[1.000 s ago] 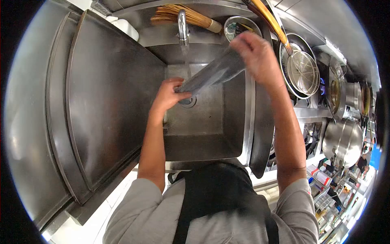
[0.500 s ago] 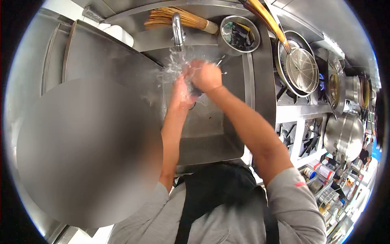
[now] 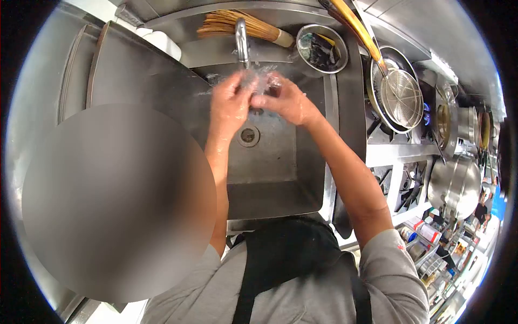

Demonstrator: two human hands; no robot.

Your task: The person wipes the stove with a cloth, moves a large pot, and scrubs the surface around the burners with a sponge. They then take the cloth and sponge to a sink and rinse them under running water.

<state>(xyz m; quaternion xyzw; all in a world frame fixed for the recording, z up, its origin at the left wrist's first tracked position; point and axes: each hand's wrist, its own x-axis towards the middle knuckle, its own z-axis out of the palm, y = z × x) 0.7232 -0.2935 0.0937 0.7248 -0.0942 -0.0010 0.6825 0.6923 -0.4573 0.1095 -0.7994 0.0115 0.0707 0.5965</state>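
Note:
Under the chrome faucet (image 3: 242,43), both wet hands are held in running water above the steel sink (image 3: 270,156). My left hand (image 3: 229,101) is raised with its fingers toward the stream, holding nothing that I can see. Facing it, my right hand (image 3: 288,102) is cupped, its thumb pointing toward the left hand and its fingers curved apart. Splashing water blurs the fingertips of both hands. Below them the round drain (image 3: 249,136) shows in the sink floor.
Behind the faucet lies a bamboo brush (image 3: 245,26). A metal pot (image 3: 322,48) with dark contents stands at the sink's back right corner. On the right, a wire strainer (image 3: 401,97) rests over a pan by a blue burner flame. A large grey blur hides the lower left.
My hands have moved apart from being pressed together, the right one shifting rightward and both turning more upright. The drain has come into view, and the splash is smaller.

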